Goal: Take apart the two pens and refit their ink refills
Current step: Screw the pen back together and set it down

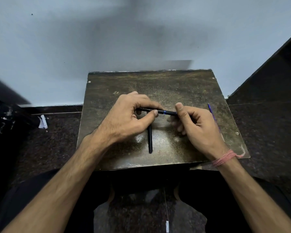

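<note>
Pens, two, both black, on and over a worn dark board (183,84) set against a pale wall.

Left hand (129,118): clenched on the printed barrel of the held pen (160,111), thumb and fingertips pinching it level above the board.

Right hand (198,125): pinching the tip end of that same pen past the blue ring, thumb on top, fingers blurred beneath.

Second pen (150,140): flat on the board below the hands, pointing toward the body, its far end hidden under the left hand.

Blue refill (212,115): lying loose along the board's right side, close beside the right hand, near the edge.

Judged step: unscrewing the tip section.

Risks: refill knocked off the edge by the right wrist; tip section or any small inner part dropping to the dark floor once the thread lets go; slipping grip on so short a piece.
</note>
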